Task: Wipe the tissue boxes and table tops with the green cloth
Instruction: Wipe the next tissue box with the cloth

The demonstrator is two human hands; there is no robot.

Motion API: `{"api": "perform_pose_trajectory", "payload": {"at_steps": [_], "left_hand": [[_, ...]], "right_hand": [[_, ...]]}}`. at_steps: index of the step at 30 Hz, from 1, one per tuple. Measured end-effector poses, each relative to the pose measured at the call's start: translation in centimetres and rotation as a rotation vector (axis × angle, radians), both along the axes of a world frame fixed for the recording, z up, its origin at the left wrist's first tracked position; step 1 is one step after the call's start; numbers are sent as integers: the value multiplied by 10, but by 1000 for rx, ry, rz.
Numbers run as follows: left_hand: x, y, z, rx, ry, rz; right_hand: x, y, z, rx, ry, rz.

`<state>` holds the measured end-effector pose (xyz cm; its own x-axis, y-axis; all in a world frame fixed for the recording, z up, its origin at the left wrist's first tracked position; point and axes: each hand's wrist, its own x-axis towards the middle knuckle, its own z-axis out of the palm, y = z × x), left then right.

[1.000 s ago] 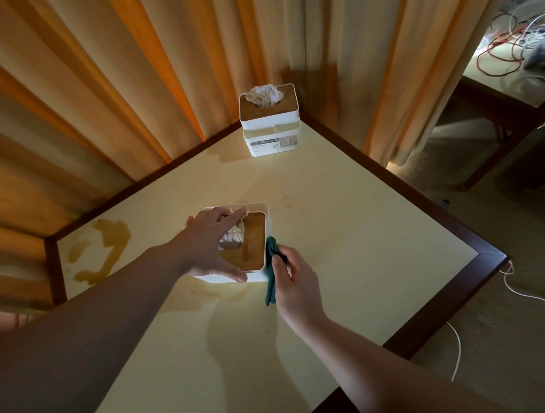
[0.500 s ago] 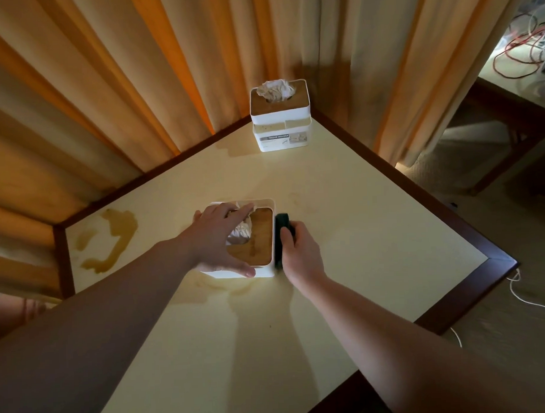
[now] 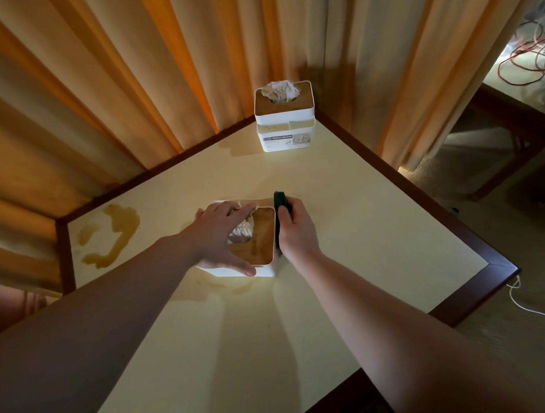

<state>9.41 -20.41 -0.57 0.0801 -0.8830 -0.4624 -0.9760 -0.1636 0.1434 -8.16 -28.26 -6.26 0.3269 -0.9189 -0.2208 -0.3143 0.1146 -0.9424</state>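
Observation:
A white tissue box with a wooden lid [image 3: 261, 237] stands near the middle of the cream table top [image 3: 358, 234]. My left hand [image 3: 219, 236] lies over its top and left side, fingers curled around it, thumb on the near wall. My right hand [image 3: 297, 233] grips the folded green cloth [image 3: 280, 201] and presses it against the box's right wall. A second tissue box [image 3: 284, 107] sits stacked on a white tissue holder [image 3: 284, 138] at the table's far corner.
A brown spill [image 3: 111, 236] stains the table's left part, and fainter marks [image 3: 224, 283] lie just in front of the near box. Curtains [image 3: 136, 72] hang behind the table. White cable [image 3: 528, 308] runs on the carpet at right; another table with red wires [image 3: 525, 61] stands far right.
My right hand slid the green cloth forward along the box's right wall, from its near corner toward its far corner. My left hand kept its hold on the box.

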Motion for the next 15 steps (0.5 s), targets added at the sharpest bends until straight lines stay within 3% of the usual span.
{"api": "perform_pose_trajectory", "payload": {"at_steps": [7, 15], "left_hand": [[-3, 2, 0, -23, 3, 40], [-28, -6, 4, -42, -121, 299]], "right_hand": [[-27, 38, -19, 100, -1, 12], [-54, 57, -2, 128, -95, -56]]}}
